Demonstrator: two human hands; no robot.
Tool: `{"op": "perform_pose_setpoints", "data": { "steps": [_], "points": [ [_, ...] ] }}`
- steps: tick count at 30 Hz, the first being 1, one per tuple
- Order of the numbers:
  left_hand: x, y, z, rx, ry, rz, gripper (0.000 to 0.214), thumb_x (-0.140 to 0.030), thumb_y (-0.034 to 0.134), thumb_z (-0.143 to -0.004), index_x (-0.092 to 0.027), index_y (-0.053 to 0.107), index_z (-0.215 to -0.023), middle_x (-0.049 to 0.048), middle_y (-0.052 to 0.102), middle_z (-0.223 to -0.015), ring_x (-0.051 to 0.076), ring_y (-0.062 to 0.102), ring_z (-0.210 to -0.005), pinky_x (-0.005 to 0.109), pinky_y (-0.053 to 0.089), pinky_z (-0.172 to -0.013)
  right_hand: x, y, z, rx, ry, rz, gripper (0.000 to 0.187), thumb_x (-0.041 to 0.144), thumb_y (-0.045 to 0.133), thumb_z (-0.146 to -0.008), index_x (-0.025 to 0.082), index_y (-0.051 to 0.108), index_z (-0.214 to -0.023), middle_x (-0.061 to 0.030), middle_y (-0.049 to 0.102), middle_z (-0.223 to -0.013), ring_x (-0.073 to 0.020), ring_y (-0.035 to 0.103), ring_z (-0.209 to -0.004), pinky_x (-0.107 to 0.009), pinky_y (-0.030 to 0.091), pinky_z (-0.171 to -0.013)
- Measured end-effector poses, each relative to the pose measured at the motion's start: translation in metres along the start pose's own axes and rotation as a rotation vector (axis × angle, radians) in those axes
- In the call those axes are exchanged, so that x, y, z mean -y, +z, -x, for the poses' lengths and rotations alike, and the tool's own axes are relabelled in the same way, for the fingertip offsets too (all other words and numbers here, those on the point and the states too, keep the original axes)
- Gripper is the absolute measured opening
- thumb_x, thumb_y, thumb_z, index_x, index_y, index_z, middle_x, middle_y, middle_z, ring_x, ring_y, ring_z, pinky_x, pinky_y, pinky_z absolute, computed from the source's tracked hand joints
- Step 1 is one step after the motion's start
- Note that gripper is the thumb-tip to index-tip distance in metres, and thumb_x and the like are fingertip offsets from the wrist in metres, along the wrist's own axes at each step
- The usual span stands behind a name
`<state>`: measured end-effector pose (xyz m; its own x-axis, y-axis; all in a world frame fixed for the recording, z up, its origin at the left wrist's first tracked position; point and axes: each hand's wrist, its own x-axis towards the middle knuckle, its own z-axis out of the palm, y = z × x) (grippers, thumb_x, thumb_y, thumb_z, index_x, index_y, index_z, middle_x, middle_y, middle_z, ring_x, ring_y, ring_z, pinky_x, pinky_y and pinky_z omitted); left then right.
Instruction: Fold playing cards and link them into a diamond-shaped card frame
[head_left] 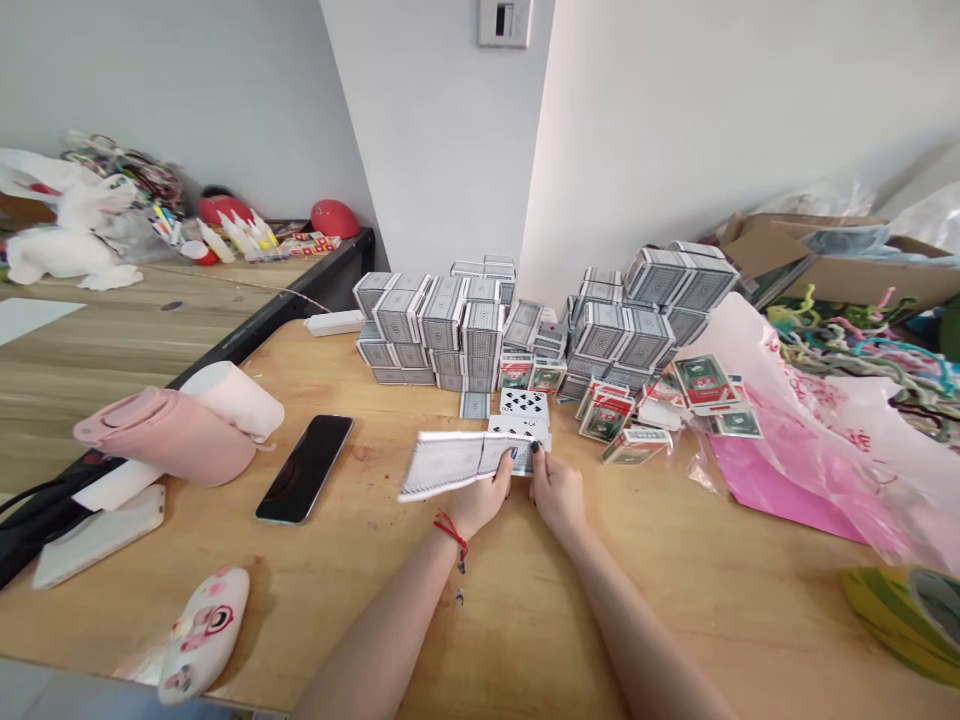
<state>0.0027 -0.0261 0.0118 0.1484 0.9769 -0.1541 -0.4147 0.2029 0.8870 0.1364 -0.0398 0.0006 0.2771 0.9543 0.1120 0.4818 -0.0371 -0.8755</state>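
Note:
My left hand [480, 500] grips a fanned spread of playing cards [450, 465], patterned backs up, stretching out to the left. My right hand [556, 490] pinches the right end of the same spread. A red string bracelet sits on my left wrist. Just beyond my hands, face-up cards [523, 404] lie on the wooden table [525, 620]. Behind them stand stacks of wrapped card decks [442, 325], with more stacked decks [637, 325] to their right. Loose red and green card boxes [660, 410] lie to the right.
A black phone [305, 468] lies at left, near a pink roll [172, 435] and a white device [201, 632]. A pink plastic bag [810, 440] and cardboard boxes [825, 260] fill the right. A second desk [112, 320] with toys stands at far left.

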Motion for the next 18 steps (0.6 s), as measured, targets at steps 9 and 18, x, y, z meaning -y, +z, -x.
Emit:
{"op": "perform_pose_setpoints", "data": {
  "steps": [9, 18],
  "points": [
    [-0.005, 0.011, -0.001, 0.084, 0.057, -0.246, 0.031, -0.037, 0.054, -0.077, -0.020, 0.049, -0.051, -0.0048, 0.042, -0.038, 0.011, 0.039, -0.040, 0.024, 0.033, -0.052, 0.024, 0.006, -0.002, 0.281, 0.276, -0.943, 0.032, 0.044, 0.042, -0.079, 0.019, 0.060, -0.087, -0.0050, 0.065, -0.079, -0.0174, 0.055, -0.057, -0.027, 0.042, -0.049],
    [0.003, 0.013, 0.003, 0.085, 0.200, -0.400, 0.024, -0.033, 0.052, -0.079, -0.023, 0.056, -0.058, -0.0024, 0.047, -0.046, 0.015, 0.047, -0.053, 0.027, 0.037, -0.071, 0.036, 0.002, 0.005, 0.338, 0.422, -1.182, 0.035, 0.040, 0.041, -0.080, 0.022, 0.059, -0.103, -0.0026, 0.062, -0.083, -0.0119, 0.043, -0.046, -0.025, 0.037, -0.044]
  ]
}}
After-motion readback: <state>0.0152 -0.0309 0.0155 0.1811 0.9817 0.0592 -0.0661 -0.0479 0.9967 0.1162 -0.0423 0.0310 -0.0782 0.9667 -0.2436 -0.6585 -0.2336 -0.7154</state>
